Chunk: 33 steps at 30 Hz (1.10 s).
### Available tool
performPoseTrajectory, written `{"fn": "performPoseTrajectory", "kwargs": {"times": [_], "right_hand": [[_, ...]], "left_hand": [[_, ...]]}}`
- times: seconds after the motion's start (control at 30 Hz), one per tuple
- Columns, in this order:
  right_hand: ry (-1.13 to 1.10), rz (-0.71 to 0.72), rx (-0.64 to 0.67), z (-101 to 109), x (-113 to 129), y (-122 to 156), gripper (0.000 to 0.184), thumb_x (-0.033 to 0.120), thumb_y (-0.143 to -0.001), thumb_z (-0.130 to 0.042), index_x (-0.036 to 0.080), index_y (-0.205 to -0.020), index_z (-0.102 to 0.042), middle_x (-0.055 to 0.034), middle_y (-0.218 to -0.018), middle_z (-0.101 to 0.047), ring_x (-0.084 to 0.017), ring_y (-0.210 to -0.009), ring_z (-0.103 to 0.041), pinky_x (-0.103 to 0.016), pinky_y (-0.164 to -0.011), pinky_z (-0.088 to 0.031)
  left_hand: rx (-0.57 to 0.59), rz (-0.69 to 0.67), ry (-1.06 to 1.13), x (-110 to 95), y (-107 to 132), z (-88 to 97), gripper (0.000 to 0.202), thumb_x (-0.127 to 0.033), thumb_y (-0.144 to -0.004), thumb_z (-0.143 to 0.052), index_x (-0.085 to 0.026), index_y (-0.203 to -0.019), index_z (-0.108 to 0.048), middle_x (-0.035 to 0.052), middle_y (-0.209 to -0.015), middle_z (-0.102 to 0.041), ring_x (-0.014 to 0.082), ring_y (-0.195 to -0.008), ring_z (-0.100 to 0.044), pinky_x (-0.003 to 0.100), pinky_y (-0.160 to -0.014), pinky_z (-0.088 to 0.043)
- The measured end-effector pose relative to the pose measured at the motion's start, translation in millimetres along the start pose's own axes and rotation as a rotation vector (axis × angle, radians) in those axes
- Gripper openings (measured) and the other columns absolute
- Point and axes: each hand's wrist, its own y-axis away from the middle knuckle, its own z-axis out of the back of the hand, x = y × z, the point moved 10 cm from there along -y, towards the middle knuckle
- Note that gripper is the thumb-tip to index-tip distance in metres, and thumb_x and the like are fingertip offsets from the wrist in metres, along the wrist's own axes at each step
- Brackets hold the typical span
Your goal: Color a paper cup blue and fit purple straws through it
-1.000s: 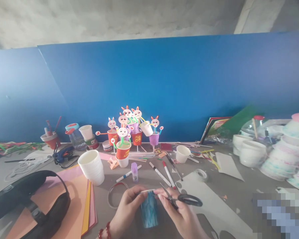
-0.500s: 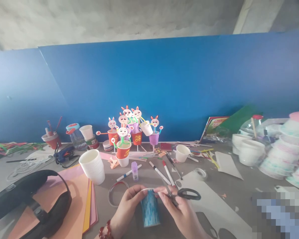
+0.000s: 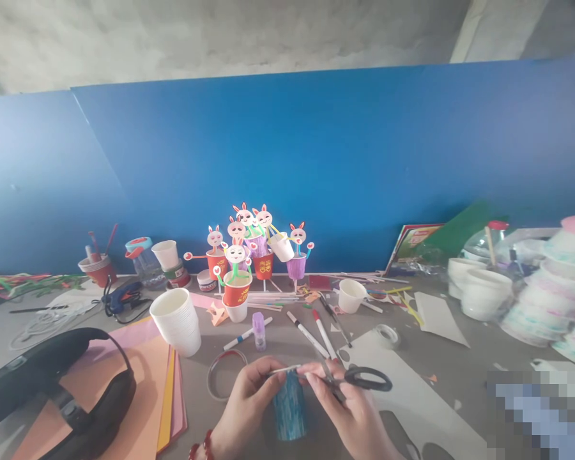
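Between my hands is a blue-streaked paper cup (image 3: 289, 412) with its pale rim toward the far side. My left hand (image 3: 249, 393) pinches that rim between thumb and fingers. Black-handled scissors (image 3: 368, 378) lie across my right hand (image 3: 342, 399), tucked in its fingers with the handles pointing right. The thumb and forefinger of the same hand also pinch at the rim, close to my left fingertips. Those fingers partly cover the scissor blades and the rim's right side. Just beyond stand a small purple-capped bottle (image 3: 259, 331) and a tape roll (image 3: 226, 375), left of the cup.
Behind are several rabbit-faced cup figures (image 3: 238, 281). A white cup stack (image 3: 176, 321), coloured paper (image 3: 146, 390) and a black headset-like object (image 3: 62, 390) occupy the left. Markers (image 3: 308, 333), white paper (image 3: 412, 390) and painted bowls (image 3: 531, 306) spread rightward.
The cup has tipped slightly, so its rim looks flatter and its side darker. My right hand and the scissors have shifted a little to the right.
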Motion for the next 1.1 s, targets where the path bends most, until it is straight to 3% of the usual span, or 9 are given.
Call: {"fn": "performPoseTrajectory", "kwargs": {"times": [0.2, 0.37, 0.6, 0.7, 0.87, 1.0, 1.1], "right_hand": [[0.053, 0.126, 0.013, 7, 20, -5, 0.028, 0.037, -0.103, -0.049, 0.023, -0.099, -0.073, -0.0051, -0.089, -0.083, -0.021, -0.082, -0.08, -0.024, -0.075, -0.062], [0.104, 0.249, 0.099, 11, 43, -11, 0.024, 0.028, -0.104, -0.047, 0.026, -0.098, -0.07, 0.0001, -0.083, -0.082, -0.018, -0.073, -0.079, -0.022, -0.065, -0.061], [0.136, 0.491, -0.03, 21, 65, -1, 0.017, 0.025, -0.105, -0.047, 0.025, -0.103, -0.064, -0.0031, -0.092, -0.084, -0.018, -0.08, -0.081, -0.023, -0.075, -0.062], [0.14, 0.416, -0.05, 16, 54, 1, 0.023, 0.028, -0.106, -0.046, 0.024, -0.103, -0.068, -0.0047, -0.087, -0.084, -0.019, -0.074, -0.081, -0.022, -0.069, -0.063], [0.014, 0.176, -0.16, 5, 17, 10, 0.031, 0.039, -0.104, -0.051, 0.021, -0.097, -0.075, -0.0079, -0.084, -0.084, -0.021, -0.072, -0.082, -0.018, -0.067, -0.063], [-0.144, -0.008, -0.203, -5, -9, 14, 0.036, 0.049, -0.1, -0.055, 0.021, -0.091, -0.076, -0.0088, -0.083, -0.084, -0.023, -0.071, -0.082, -0.018, -0.067, -0.064], [-0.117, 0.036, -0.113, -6, -1, 9, 0.034, 0.046, -0.101, -0.052, 0.023, -0.095, -0.077, -0.0087, -0.086, -0.085, -0.024, -0.076, -0.082, -0.021, -0.069, -0.064]], "left_hand": [[0.005, -0.084, -0.127, -13, 0, 0.0, 0.038, -0.052, -0.088, -0.063, -0.016, -0.079, -0.074, 0.0045, -0.079, -0.067, 0.0199, -0.078, -0.058, 0.028, -0.072, -0.046], [0.04, -0.192, -0.252, -32, 2, -4.4, 0.032, -0.041, -0.094, -0.059, -0.017, -0.081, -0.074, 0.0063, -0.083, -0.069, 0.0207, -0.081, -0.062, 0.029, -0.076, -0.046], [0.049, -0.447, -0.426, -60, 11, -10.9, 0.02, -0.024, -0.097, -0.055, -0.019, -0.083, -0.069, 0.0069, -0.085, -0.072, 0.02, -0.086, -0.066, 0.03, -0.08, -0.052], [-0.019, -0.629, -0.52, -76, 20, -11.8, 0.012, -0.014, -0.095, -0.056, -0.021, -0.092, -0.065, 0.0062, -0.09, -0.073, 0.0197, -0.091, -0.067, 0.03, -0.084, -0.054], [-0.116, -0.844, -0.723, -91, 33, -20.2, 0.023, -0.002, -0.088, -0.058, -0.021, -0.099, -0.06, 0.0052, -0.089, -0.074, 0.0206, -0.088, -0.066, 0.033, -0.082, -0.055], [-0.147, -0.856, -0.798, -90, 34, -23.3, 0.022, -0.002, -0.087, -0.057, -0.02, -0.099, -0.06, 0.0055, -0.086, -0.073, 0.0212, -0.085, -0.065, 0.036, -0.081, -0.055], [-0.127, -0.786, -0.752, -86, 29, -20.2, 0.016, -0.005, -0.091, -0.054, -0.02, -0.092, -0.061, 0.0055, -0.085, -0.073, 0.0205, -0.085, -0.066, 0.034, -0.081, -0.054]]}}
